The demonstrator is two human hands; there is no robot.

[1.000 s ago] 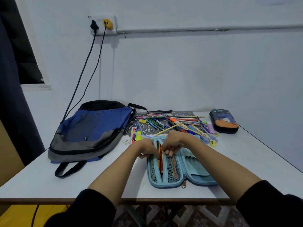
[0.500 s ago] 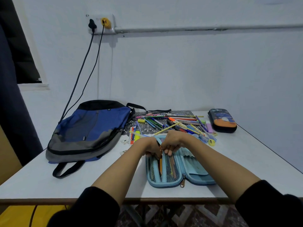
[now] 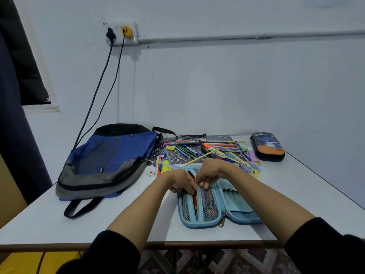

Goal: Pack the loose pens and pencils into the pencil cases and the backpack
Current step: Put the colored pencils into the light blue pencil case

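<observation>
A light blue pencil case (image 3: 235, 210) lies open near the table's front edge, with pencils behind its mesh pockets. My left hand (image 3: 180, 181) and my right hand (image 3: 211, 172) meet over its far end. My left fingers pinch a red-orange pencil (image 3: 195, 199) that lies along the case's middle divider. My right fingers pinch the top edge of the mesh pocket (image 3: 208, 202). A heap of loose pens and pencils (image 3: 209, 150) lies behind the case. A blue and grey backpack (image 3: 106, 163) lies flat on the left. A dark pencil case (image 3: 267, 146) sits zipped at the back right.
The white table (image 3: 59, 220) has its front edge close to me and a wall right behind it. A dark patterned mat (image 3: 173, 155) lies under the pens. Two cables (image 3: 98, 91) hang from a wall socket down behind the backpack. A yellow sharpener (image 3: 254, 172) lies by my right wrist.
The red-orange pencil has slid a little deeper along the case's divider. Both hands stay at the far end of the case, shifting only slightly.
</observation>
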